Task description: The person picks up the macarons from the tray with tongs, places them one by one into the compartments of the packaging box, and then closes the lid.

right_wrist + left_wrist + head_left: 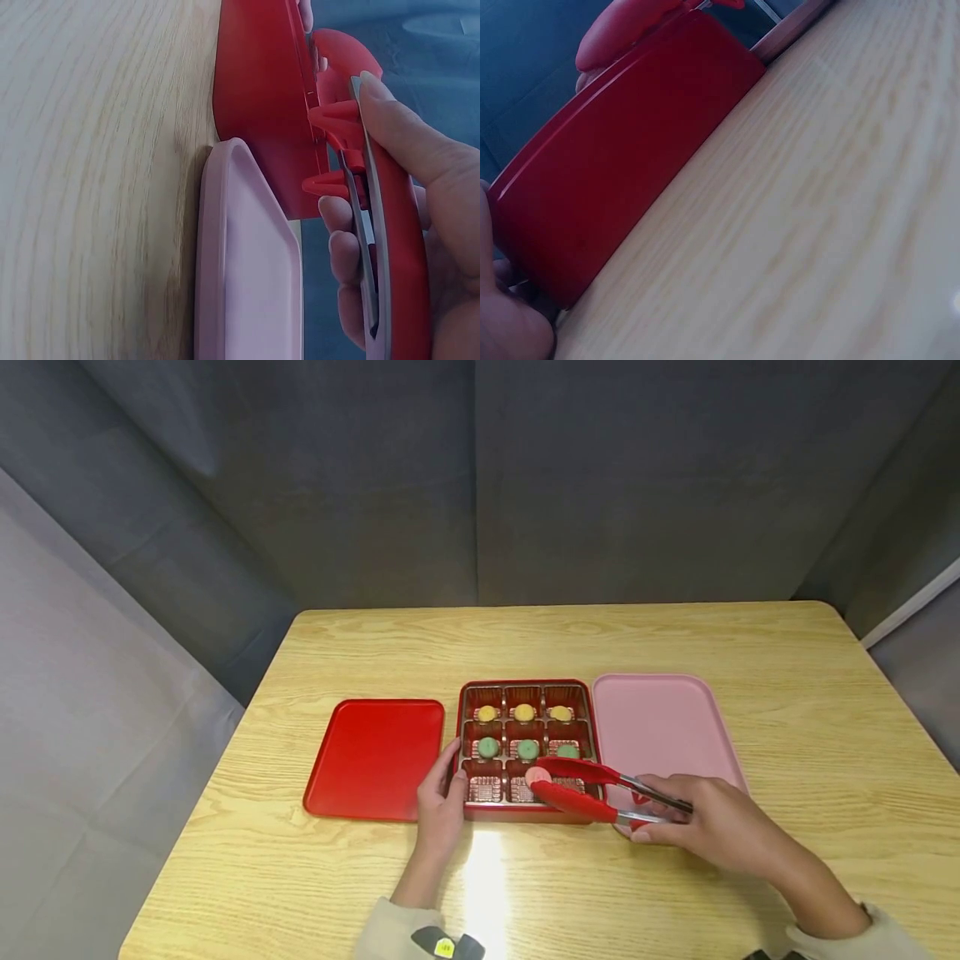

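Observation:
A red box (517, 815) with a clear divided insert stands mid-table. My left hand (441, 814) grips its front left corner, thumb over the rim and fingers along the left side. In my right hand (712, 818) are red-tipped metal tongs (581, 770), reaching in from the right. Between the tong tips is a small round pink piece (537, 776), above the front middle compartment. Round yellow pieces (524, 712) sit in the back row, one per compartment. Green pieces (527, 749) fill the middle row likewise; the tongs partly cover the right one.
Left of the box lies a flat red lid or tray (378, 756). A pink tray (660, 727) is close against the box's right side, its front part under my right hand and the tongs. Everything rests on a wooden table (795, 693), with dark curtains (480, 485) behind.

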`<state>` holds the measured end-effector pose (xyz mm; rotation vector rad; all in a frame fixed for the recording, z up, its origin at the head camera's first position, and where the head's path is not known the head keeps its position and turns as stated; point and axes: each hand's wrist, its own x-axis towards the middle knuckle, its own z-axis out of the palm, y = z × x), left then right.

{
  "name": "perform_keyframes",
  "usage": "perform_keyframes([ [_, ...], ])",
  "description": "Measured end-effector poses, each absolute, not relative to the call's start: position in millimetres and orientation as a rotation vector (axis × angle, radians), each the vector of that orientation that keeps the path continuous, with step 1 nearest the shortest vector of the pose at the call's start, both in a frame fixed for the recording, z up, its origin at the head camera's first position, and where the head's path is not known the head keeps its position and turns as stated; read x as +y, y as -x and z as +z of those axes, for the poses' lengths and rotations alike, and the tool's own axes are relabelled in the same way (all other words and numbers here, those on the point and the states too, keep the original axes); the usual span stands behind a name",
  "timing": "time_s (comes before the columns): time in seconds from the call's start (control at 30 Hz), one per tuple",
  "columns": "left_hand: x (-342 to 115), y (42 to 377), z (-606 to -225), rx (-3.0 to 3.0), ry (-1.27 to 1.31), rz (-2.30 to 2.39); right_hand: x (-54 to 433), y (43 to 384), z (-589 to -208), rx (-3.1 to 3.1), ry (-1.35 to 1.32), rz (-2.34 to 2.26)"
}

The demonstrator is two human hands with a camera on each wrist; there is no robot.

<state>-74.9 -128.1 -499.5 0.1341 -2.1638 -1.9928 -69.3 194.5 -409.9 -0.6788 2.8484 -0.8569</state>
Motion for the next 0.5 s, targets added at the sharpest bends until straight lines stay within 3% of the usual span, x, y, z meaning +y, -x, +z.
perform_keyframes([
  [0.5,-125.9,69.1,-479.5,-2.170,-0.155,-2.025,193.7,64.8,-412.4,2.863,0.704,-0.850],
])
